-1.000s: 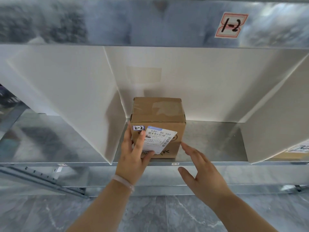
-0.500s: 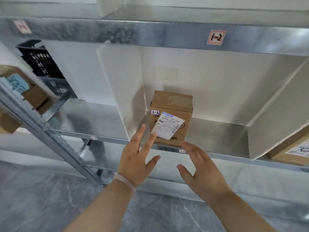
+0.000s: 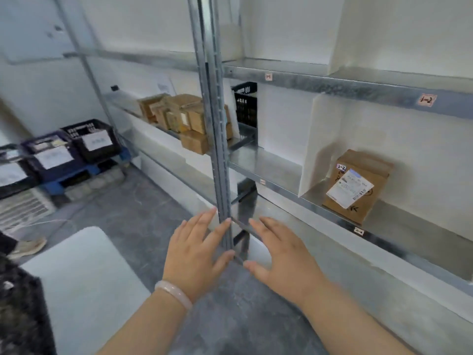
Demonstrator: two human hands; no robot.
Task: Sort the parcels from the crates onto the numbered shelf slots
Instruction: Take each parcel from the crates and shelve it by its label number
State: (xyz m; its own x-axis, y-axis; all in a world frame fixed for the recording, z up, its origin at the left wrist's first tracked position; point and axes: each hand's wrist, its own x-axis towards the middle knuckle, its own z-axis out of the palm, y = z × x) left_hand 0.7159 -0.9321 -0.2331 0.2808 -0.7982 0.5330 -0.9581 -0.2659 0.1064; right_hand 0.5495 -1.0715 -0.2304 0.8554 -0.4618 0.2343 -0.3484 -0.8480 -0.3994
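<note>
A brown cardboard parcel [image 3: 358,185] with a white shipping label and a small "2-2" tag stands on the metal shelf [image 3: 399,221], in the slot beside a white divider [image 3: 317,149]. My left hand [image 3: 197,254] and my right hand [image 3: 281,257] hover low in front of the shelf upright [image 3: 217,139], both with fingers spread and holding nothing, well left of the parcel. More brown parcels [image 3: 179,116] are stacked on the shelf section farther left. Dark crates [image 3: 66,147] with paper labels stand on the floor at the left.
A black crate [image 3: 245,103] sits on the shelf behind the upright. The upper shelf edge carries a "1-2" tag [image 3: 427,99]. A white table top [image 3: 84,283] lies at lower left. Someone's shoe [image 3: 28,247] shows at the left edge. Grey marble floor runs along the shelving.
My hands left the parcel, which stays in its slot, and pulled back. The view swung left, so the upright, stacked parcels and floor crates now show.
</note>
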